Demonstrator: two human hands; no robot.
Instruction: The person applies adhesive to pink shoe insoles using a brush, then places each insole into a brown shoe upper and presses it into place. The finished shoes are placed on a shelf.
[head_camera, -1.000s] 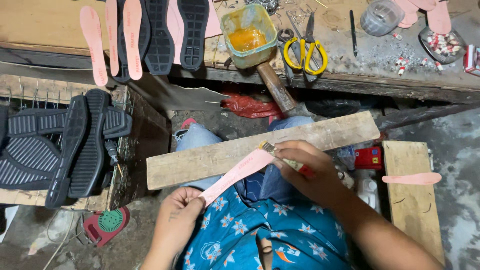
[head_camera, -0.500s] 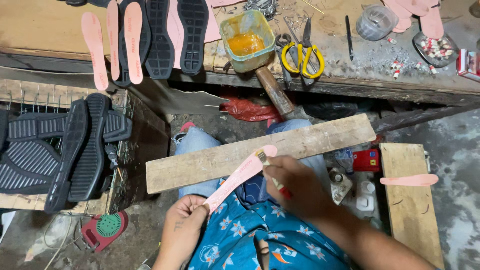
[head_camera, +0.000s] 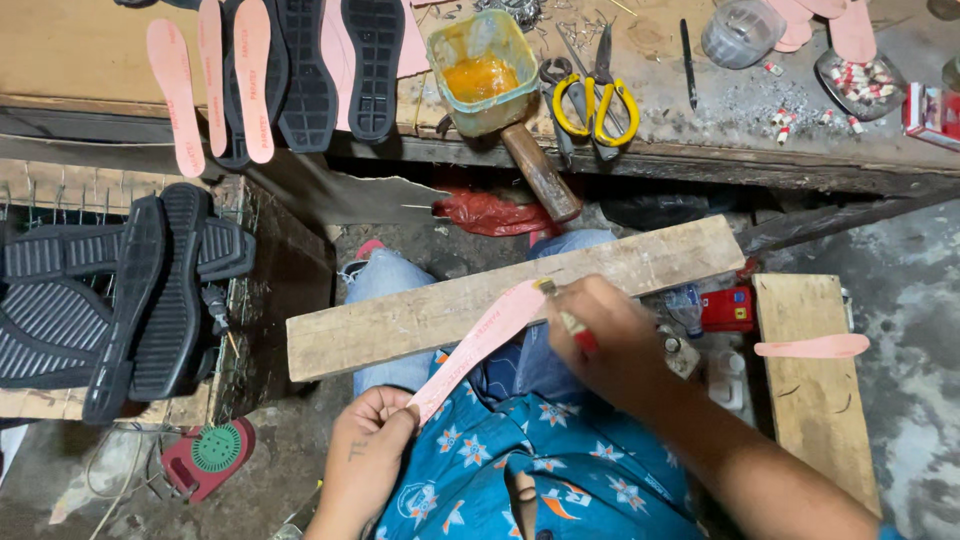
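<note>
A pink insole (head_camera: 478, 342) lies slanted across a long wooden plank (head_camera: 420, 315) resting on my lap. My left hand (head_camera: 368, 440) pinches the insole's near end against my blue patterned shirt. My right hand (head_camera: 605, 345) grips a small brush (head_camera: 562, 312) with a red handle, its bristle tip touching the insole's far end on the plank.
On the workbench stand a yellow-green glue tub (head_camera: 482, 70), yellow-handled scissors (head_camera: 595, 95), a hammer (head_camera: 540, 170), pink insoles (head_camera: 175, 90) and black soles (head_camera: 310, 65). More black soles (head_camera: 110, 290) are stacked on the left. Another pink insole (head_camera: 812, 346) lies on a wooden board (head_camera: 815, 400) on the right.
My right hand with the brush has slid slightly along the insole toward its far tip. The left hand keeps its hold on the near end.
</note>
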